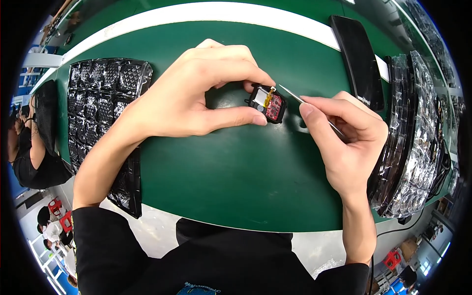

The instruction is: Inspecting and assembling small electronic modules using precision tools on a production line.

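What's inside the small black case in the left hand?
In the case: a red board, a silver block and a yellow strip. Whatever lies beneath them is covered and cannot be seen.

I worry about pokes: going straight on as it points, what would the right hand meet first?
Its metal tool would probably meet the left hand first, at the index finger; depth is unclear, so it might pass above.

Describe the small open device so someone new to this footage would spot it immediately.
Over the middle of the green tabletop, the left hand pinches a small black-cased device by its edges. Its exposed red circuit board and yellow strip set it apart from the slim metal tool in the right hand.
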{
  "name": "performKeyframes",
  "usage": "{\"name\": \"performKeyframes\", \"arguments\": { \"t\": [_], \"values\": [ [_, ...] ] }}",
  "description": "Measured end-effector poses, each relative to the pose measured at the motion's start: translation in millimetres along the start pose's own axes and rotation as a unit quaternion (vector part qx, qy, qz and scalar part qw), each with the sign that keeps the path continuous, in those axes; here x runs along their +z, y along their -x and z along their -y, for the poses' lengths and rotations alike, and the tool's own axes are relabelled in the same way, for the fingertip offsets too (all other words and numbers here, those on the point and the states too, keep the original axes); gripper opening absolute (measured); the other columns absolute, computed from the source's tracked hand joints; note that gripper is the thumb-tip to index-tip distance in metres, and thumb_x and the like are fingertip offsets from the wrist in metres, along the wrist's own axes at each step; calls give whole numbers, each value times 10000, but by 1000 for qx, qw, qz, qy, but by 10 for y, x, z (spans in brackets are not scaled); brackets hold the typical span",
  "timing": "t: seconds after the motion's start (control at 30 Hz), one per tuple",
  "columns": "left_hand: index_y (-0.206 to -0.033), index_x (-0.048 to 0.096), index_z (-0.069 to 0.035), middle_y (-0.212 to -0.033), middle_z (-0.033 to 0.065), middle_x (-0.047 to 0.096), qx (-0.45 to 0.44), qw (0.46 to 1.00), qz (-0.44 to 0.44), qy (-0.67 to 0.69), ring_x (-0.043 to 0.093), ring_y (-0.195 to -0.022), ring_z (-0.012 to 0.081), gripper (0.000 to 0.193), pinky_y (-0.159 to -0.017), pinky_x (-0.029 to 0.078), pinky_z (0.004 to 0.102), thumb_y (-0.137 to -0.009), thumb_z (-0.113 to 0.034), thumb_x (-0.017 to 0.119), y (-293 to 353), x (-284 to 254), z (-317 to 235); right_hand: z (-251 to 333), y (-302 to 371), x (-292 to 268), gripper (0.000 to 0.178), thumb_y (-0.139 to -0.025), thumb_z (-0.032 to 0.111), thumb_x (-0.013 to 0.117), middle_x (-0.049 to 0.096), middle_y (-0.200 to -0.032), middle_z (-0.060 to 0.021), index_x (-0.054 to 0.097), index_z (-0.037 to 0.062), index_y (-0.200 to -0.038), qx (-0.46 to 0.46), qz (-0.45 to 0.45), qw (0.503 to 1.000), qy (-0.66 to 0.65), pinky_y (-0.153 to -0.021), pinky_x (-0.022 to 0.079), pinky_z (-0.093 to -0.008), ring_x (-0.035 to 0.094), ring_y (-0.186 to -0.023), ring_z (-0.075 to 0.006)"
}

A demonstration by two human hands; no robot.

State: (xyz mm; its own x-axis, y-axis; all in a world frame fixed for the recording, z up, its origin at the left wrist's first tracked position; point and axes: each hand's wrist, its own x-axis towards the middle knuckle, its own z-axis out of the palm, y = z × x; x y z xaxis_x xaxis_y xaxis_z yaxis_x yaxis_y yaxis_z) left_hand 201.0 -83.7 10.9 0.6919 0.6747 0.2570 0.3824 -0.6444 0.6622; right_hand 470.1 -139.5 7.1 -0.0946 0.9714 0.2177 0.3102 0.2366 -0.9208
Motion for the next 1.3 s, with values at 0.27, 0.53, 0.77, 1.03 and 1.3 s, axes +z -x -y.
{"name": "performKeyframes", "arguments": {
  "t": [0.27,0.53,0.77,1.03,1.3],
  "values": [
    [-1237,827,-99,-1013,8,738,-26,1000,13,8,556,-833,180,517,-732,412,322,-758,-222,979,-4,-11,16,88,16,-18,116,-929,-93,795,671,-771,-3,846,-67,-1030,-4,65,994,84,-590,403,-189,588,-663,-18],
    [-1257,820,-93,-979,15,724,-21,1000,17,9,528,-790,169,522,-733,409,320,-768,-200,969,-11,-23,15,86,19,-10,134,-922,-103,797,678,-772,-7,844,-63,-1041,-14,65,993,95,-584,400,-192,590,-659,-23],
    [-1251,798,-70,-936,32,688,-34,999,-20,25,501,-756,151,518,-735,412,313,-769,-170,960,-6,25,-1,-4,19,-33,220,-858,-102,843,647,-736,-3,859,-32,-1066,-114,26,985,128,-540,337,-218,498,-583,-25],
    [-1208,802,-56,-944,39,704,-32,999,-1,9,503,-731,150,467,-715,411,305,-776,-149,953,-33,-11,-16,-5,-8,12,274,-828,-86,869,646,-733,1,868,-11,-1092,-152,23,976,155,-513,308,-238,441,-549,-28],
    [-1227,810,-45,-988,50,738,3,998,14,60,477,-720,144,471,-697,414,307,-780,-112,943,-37,-66,97,4,3,4,207,-903,-68,841,693,-762,-23,865,-19,-1103,-134,45,981,134,-538,353,-225,541,-601,-41]
  ]
}}
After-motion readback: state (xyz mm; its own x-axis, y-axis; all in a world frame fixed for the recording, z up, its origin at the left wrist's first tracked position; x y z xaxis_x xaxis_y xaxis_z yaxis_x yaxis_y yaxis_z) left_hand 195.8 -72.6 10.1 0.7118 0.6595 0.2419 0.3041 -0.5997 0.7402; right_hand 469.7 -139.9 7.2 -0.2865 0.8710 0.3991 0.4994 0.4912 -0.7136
